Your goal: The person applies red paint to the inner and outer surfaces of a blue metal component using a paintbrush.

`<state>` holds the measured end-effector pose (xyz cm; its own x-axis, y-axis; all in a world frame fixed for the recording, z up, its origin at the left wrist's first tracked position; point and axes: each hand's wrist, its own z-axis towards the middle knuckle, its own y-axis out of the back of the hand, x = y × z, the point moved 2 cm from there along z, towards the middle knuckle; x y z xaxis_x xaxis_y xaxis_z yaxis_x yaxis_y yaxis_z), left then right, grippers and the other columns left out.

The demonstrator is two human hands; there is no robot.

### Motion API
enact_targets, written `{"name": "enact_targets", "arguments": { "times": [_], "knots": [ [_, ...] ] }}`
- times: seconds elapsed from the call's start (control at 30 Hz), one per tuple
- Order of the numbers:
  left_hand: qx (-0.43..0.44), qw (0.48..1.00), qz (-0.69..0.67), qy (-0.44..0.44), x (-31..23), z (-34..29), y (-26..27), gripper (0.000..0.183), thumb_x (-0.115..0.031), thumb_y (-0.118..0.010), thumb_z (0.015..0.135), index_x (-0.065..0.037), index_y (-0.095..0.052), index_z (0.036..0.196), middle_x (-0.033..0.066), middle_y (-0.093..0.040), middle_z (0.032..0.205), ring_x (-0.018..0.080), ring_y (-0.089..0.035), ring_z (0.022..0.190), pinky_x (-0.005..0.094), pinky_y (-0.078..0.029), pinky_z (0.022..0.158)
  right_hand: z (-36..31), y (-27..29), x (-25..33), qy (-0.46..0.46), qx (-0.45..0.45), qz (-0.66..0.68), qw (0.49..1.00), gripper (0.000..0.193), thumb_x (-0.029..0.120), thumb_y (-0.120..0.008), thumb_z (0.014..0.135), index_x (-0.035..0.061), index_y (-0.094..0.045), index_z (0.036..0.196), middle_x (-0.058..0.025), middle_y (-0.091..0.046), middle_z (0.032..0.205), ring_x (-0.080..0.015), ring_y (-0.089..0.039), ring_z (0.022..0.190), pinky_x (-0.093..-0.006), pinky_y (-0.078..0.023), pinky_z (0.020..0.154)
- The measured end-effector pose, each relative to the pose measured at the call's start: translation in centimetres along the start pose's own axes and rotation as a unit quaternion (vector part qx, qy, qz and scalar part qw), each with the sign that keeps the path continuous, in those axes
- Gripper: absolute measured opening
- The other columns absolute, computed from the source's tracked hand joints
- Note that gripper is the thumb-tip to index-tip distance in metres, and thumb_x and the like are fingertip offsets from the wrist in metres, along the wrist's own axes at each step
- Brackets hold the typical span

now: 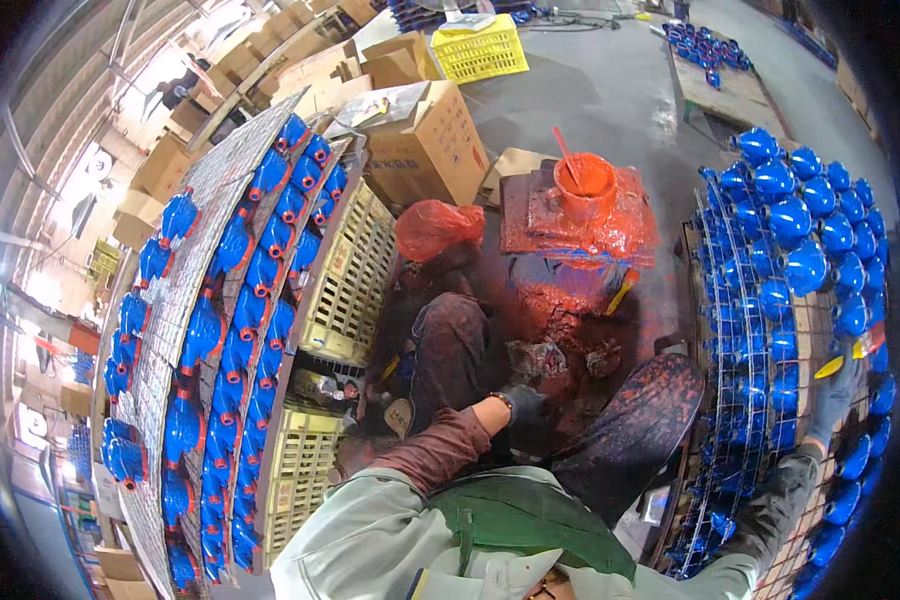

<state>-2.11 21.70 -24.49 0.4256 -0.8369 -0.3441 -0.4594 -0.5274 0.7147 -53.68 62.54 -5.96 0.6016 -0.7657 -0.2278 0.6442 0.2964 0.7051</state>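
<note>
The left hand [523,403], in a dark glove, rests low between the knees, and whether it is curled on anything cannot be told. The right hand [838,392] is at the end of an arm stretched far out to the right, among blue pieces [806,268] on a wire rack [718,330]; a yellow-and-red item [828,369] shows at its fingers, but its grip is too small to read. A piece here would best be handled by one clean part, lifted straight clear of the wires and kept from knocking its close-set neighbours; turning the body toward the rack would ease that long reach. The bent right knee [640,410] lies between rack and middle, so a piece carried across should pass above it. On the left, a slanting mesh board [228,155] holds red-rimmed blue pieces [202,330] beside cream crates [348,285], leaving little elbow room. Ahead, a red-smeared stand [530,225] bears a pot of red paint [585,205] with a stick [564,150] poking up, easily bumped by a sleeve. A red bag [438,230] sits left of it. Farther off are a cardboard box [430,145], then a yellow crate [480,52].
</note>
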Motion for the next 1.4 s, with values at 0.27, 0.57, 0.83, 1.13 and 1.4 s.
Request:
{"name": "enact_targets", "arguments": {
  "times": [0.27,0.57,0.83,1.13,1.4],
  "knots": [
    [-0.010,1.000,0.004,-0.022,-0.1,-1.2,0.9,0.050,-0.043,-0.061,0.079,-0.007,-0.063,0.114,0.0220,-0.066,0.106,0.0392,-0.063,0.099,0.0470,-0.049,0.084,0.2,3.2,4.5,0.001,-0.021,-0.011,1.000,0.058,0.002,-0.059,0.075,0.0098,-0.051,0.132,-0.0193,-0.051,0.131,-0.0391,-0.042,0.126,-0.0494,-0.032,0.108],
    [-0.174,0.951,-0.149,-0.208,-6.3,-7.5,9.5,0.056,-0.044,-0.056,0.090,-0.002,-0.052,0.127,0.0196,-0.059,0.120,0.0336,-0.057,0.112,0.0415,-0.045,0.096,2.2,12.0,15.7,-0.148,-0.124,0.629,0.753,0.043,0.004,-0.059,0.088,0.0003,-0.047,0.129,-0.0124,-0.050,0.130,-0.0221,-0.048,0.119,-0.0368,-0.041,0.102],
    [-0.122,0.384,-0.830,-0.385,-16.6,-9.3,14.3,0.047,-0.020,-0.064,0.092,-0.006,-0.046,0.133,0.0060,-0.052,0.129,0.0151,-0.048,0.119,0.0370,-0.037,0.106,7.6,26.6,35.7,-0.063,-0.207,0.596,0.773,0.031,0.015,-0.067,0.086,0.0055,-0.055,0.112,-0.0099,-0.061,0.104,-0.0227,-0.059,0.097,-0.0358,-0.046,0.090],
    [-0.111,0.322,-0.821,-0.459,-4.0,-9.2,27.9,0.088,-0.071,-0.049,0.082,-0.003,-0.040,0.138,0.0274,-0.050,0.130,0.0467,-0.056,0.111,0.0568,-0.050,0.090,7.7,24.3,38.9,-0.110,-0.052,0.729,0.673,0.062,0.043,-0.050,0.097,0.0025,-0.035,0.141,-0.0160,-0.062,0.111,-0.0209,-0.061,0.091,-0.0345,-0.049,0.080],
    [-0.244,0.320,-0.839,-0.367,6.6,-7.6,27.2,0.056,-0.050,-0.056,0.089,-0.006,-0.052,0.123,0.0133,-0.061,0.113,0.0291,-0.061,0.101,0.0471,-0.049,0.092,10.8,14.4,45.1,-0.197,0.095,0.705,0.674,0.026,0.008,-0.056,0.093,0.0008,-0.060,0.117,-0.0056,-0.060,0.111,-0.0104,-0.055,0.091,-0.0242,-0.046,0.080]
  ]
}}
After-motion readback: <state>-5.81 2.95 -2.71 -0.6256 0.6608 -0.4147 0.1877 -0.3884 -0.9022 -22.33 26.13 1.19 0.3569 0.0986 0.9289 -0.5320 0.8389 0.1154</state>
